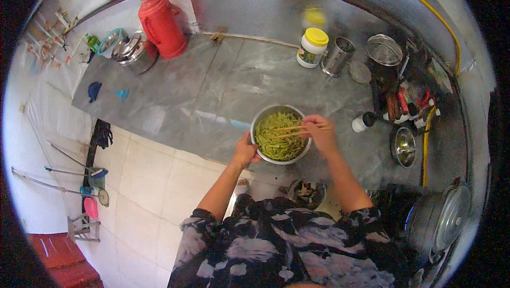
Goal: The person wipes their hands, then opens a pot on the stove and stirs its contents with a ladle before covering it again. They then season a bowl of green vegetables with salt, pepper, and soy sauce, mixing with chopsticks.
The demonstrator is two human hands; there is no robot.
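A steel bowl [281,163] full of chopped green vegetable strips [279,138] sits at the near edge of the grey counter. My left hand [246,150] grips the bowl's left rim, thumb on top and fingers beneath. Wooden chopsticks [291,129] are held in my right hand [320,134] over the bowl's right side, their tips among the green strips. A small white jar with a black lid [359,124] stands to the right of my right hand.
At the back left stand a red thermos flask [161,25] and a lidded steel pot [135,55]. A yellow-lidded tub [312,49], a steel canister [338,57], a strainer [384,50] and a small metal bowl [403,147] line the right. A large lidded pot [442,220] stands at lower right.
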